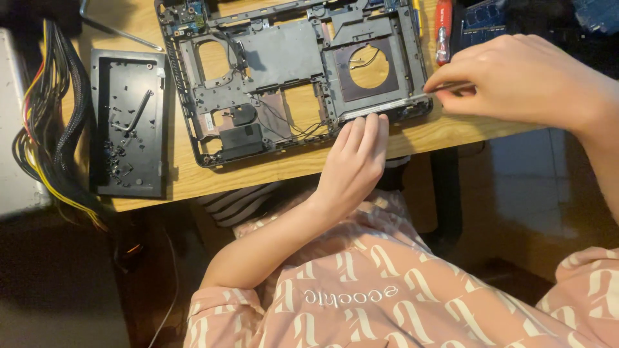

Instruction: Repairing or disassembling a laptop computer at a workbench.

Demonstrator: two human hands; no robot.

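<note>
A stripped dark grey laptop base point(290, 58), with cut-outs and thin wires, lies on the wooden table point(284, 169). My left hand point(353, 164) lies flat at the table's near edge, its fingertips touching the base's front rim and holding nothing. My right hand point(522, 80) comes in from the right and pinches a thin metal tool point(445, 89). The tool's tip meets the base's near right corner.
A black cover panel point(126, 122) with loose screws on it lies left of the base. A bundle of black and coloured cables point(48, 129) hangs at the far left. A red-handled screwdriver point(442, 29) and a blue circuit board point(490, 16) lie at the top right.
</note>
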